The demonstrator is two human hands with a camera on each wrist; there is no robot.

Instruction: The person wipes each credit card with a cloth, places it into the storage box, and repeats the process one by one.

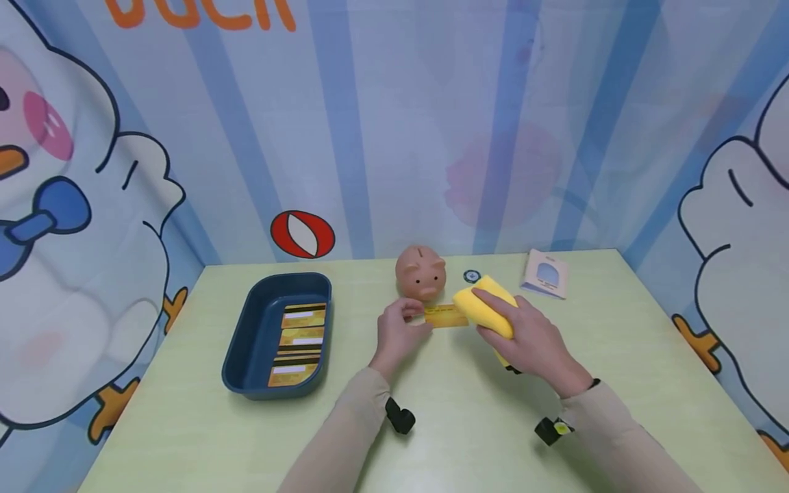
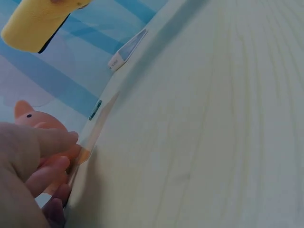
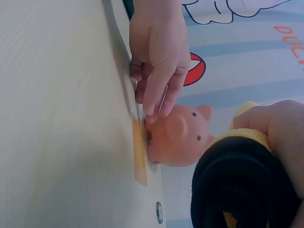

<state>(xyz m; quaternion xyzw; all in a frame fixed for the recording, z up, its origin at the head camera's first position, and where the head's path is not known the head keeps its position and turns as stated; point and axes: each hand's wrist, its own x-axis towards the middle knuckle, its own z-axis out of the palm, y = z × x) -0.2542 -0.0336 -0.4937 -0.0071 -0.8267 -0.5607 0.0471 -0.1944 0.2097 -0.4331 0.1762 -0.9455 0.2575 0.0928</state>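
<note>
On the table lies a gold card (image 1: 446,316), flat in front of a pink piggy bank (image 1: 420,274). My left hand (image 1: 399,335) is at the card's left end, its fingertips right at the edge and the fingers loosely bent. My right hand (image 1: 535,335) grips a folded yellow cloth (image 1: 487,311) above the table, right of the card. Seen from the right wrist, the cloth's other side (image 3: 237,175) is black and rolled. In the left wrist view, the left fingers (image 2: 54,142) partly cover the piggy bank and the card.
A dark blue tray (image 1: 243,342) with several gold cards (image 1: 302,339) stands at the left. Behind the cloth lies a small round chip (image 1: 472,276). A pale box (image 1: 545,274) sits at the back right. A printed curtain (image 1: 407,137) hangs along the table's back edge.
</note>
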